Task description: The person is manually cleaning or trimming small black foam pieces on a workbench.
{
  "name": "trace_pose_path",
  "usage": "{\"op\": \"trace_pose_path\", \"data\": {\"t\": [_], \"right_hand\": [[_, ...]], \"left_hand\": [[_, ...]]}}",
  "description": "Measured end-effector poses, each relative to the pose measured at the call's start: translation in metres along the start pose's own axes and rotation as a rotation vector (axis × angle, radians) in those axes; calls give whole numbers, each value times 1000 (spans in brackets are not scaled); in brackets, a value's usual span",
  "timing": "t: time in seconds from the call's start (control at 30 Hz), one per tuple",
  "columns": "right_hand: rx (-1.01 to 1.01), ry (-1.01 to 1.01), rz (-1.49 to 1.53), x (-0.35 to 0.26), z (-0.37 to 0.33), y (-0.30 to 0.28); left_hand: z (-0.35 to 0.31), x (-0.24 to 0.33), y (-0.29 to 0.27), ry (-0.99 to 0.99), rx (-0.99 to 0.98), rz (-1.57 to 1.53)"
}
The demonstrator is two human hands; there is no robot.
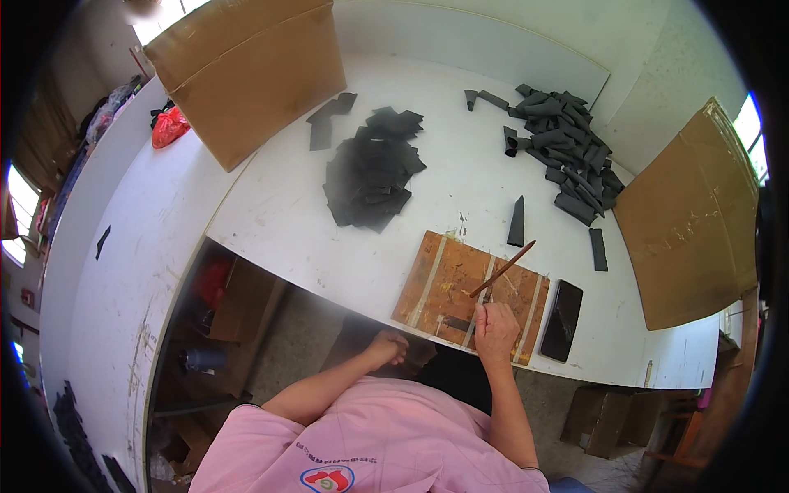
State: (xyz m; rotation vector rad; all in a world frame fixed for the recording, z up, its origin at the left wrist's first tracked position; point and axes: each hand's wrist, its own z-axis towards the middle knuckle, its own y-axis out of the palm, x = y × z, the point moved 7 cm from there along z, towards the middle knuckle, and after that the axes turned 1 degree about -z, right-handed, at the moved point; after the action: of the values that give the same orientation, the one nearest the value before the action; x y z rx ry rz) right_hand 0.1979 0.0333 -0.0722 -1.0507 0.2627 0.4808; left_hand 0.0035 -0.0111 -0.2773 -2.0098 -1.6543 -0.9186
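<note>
Right hand (496, 330) over the near edge of a flat, orange-brown wooden board (460, 267) crossed by pale bands; fingers bent inward, but the view is poor there, and I cannot tell whether they close on anything; a slim, reddish-brown stick (514, 261) slants over the board just beyond the fingertips; a short, dark flat strip (456, 323) lies on the board, left of this hand. Left hand (386, 350) loosely closed before the table edge, nothing seen in it.

Surroundings: black rectangular phone (562, 320) just right of the board, bounding that side; narrow, dark grey tapered piece (516, 223) beyond the board's far edge; another dark grey strip (598, 250) farther right; heap of flat, dark grey sheets (370, 181) far left; heap of rolled, dark grey pieces (571, 148) far right; large brown cardboard panels, left (255, 82) and right (690, 230), stand up and block the view behind them; white tabletop (279, 222) scuffed.
</note>
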Motion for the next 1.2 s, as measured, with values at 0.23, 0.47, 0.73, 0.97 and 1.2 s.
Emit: {"op": "trace_pose_path", "data": {"t": [0.23, 0.47, 0.73, 0.97, 1.2], "right_hand": [[11, -8, 7, -1, 0, -1], [-4, -3, 9, 0, -1, 1], [6, -23, 16, -3, 2, 1], [-7, -29, 5, -2, 2, 0], [-82, 24, -37, 0, 6, 8]], "left_hand": [[4, -6, -3, -11, 4, -91], [2, -5, -4, -29, 8, -135], [-35, 20, -11, 0, -95, 238], [-121, 182, -102, 88, -215, 622], [-70, 359, -243, 881, 906, 619]]}}
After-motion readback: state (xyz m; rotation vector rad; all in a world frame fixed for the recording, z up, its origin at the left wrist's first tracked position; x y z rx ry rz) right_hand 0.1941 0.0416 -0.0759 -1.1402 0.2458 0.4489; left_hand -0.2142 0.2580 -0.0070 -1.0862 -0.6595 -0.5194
